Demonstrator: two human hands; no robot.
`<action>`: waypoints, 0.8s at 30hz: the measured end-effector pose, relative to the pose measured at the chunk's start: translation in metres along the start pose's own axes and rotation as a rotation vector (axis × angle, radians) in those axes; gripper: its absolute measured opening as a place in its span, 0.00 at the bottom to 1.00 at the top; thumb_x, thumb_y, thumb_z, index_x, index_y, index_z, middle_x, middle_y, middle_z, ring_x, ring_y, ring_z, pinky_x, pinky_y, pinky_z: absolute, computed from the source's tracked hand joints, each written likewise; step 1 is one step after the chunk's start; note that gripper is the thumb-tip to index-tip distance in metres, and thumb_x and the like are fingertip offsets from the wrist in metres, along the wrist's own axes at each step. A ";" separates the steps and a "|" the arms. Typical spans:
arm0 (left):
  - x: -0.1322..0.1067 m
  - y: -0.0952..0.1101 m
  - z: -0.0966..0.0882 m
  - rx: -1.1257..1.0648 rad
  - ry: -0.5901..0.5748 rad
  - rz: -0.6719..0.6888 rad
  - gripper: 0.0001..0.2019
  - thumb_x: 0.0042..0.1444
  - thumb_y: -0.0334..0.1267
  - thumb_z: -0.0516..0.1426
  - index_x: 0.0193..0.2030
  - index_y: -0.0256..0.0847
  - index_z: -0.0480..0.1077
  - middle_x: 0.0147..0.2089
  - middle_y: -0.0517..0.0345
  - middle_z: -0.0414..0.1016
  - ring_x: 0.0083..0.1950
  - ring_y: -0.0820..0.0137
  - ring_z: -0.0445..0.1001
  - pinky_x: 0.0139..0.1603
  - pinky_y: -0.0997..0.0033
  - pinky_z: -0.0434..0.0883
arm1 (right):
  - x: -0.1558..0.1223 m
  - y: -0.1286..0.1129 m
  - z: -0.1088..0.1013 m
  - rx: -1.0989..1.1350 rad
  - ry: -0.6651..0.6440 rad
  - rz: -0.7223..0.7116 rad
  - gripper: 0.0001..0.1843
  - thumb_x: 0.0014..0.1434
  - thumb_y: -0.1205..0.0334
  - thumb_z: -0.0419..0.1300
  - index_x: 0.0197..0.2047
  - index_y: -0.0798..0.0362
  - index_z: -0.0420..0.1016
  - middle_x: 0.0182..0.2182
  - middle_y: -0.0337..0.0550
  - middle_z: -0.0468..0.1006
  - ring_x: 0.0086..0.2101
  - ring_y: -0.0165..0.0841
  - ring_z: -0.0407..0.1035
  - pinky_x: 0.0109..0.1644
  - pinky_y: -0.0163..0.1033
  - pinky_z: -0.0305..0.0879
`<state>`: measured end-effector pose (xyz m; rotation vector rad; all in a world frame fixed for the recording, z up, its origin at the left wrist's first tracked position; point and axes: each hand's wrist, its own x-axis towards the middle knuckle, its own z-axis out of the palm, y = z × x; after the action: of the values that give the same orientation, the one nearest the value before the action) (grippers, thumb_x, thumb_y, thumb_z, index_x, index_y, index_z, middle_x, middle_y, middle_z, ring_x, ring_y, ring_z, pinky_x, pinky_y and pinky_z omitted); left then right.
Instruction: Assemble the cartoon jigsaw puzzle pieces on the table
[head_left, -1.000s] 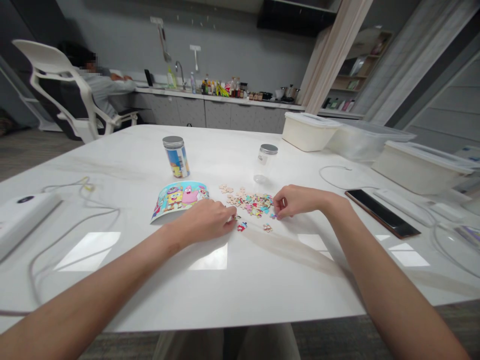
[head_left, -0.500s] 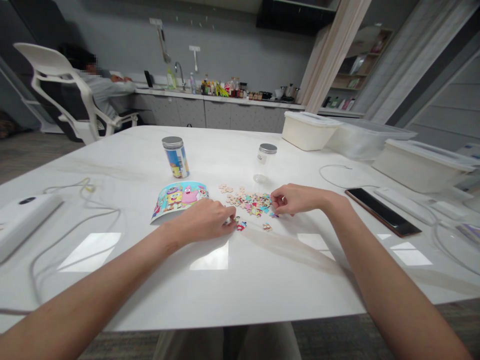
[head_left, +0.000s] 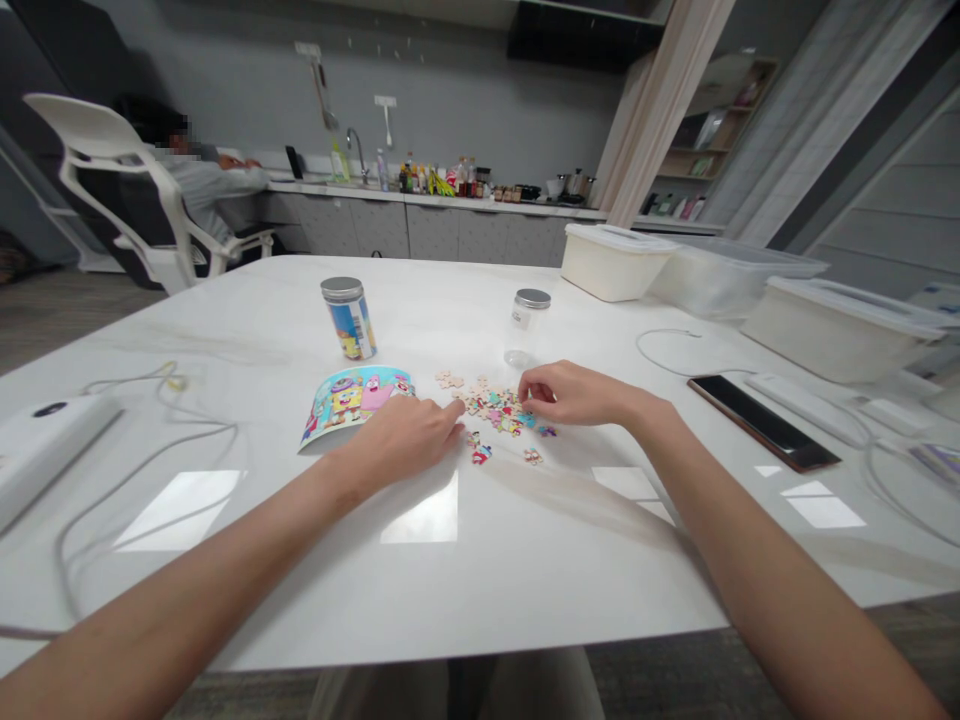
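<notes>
A loose heap of jigsaw pieces point(head_left: 491, 402), some colourful and some bare wood-toned, lies on the white table. My left hand point(head_left: 416, 435) rests at the heap's left edge, index finger and thumb apart, with nothing visible between them. Right beside its fingertips lies a small joined cluster of red and white pieces point(head_left: 480, 450). My right hand point(head_left: 574, 393) is over the heap's right side, fingers curled into a pinch; whatever is between the tips is hidden. A single piece point(head_left: 532, 456) lies nearer to me. Partly behind my left hand is a curved cartoon picture sheet point(head_left: 352, 395).
A cartoon-labelled jar point(head_left: 349, 320) and a clear jar point(head_left: 527, 325) with metal lids stand behind the heap. On the right are a phone point(head_left: 761, 420), cables and lidded boxes point(head_left: 615, 265). A power strip point(head_left: 52, 450) lies left. A person sits beyond, at the back left.
My right hand has moved left, further over the heap. My left hand has shifted slightly away from the red and white cluster, leaving it uncovered.
</notes>
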<state>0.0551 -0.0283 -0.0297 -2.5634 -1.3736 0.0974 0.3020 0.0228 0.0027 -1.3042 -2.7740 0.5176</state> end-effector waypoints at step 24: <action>-0.002 -0.005 0.001 -0.004 0.029 0.004 0.17 0.65 0.39 0.43 0.40 0.36 0.71 0.25 0.48 0.74 0.25 0.64 0.74 0.25 0.69 0.58 | 0.016 -0.005 0.036 -0.102 0.113 -0.206 0.35 0.50 0.82 0.51 0.60 0.51 0.67 0.62 0.52 0.64 0.58 0.42 0.64 0.59 0.49 0.63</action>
<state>0.0504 -0.0271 -0.0294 -2.5607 -1.3605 0.0579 0.2816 0.0212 -0.0316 -1.0120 -2.8281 0.2856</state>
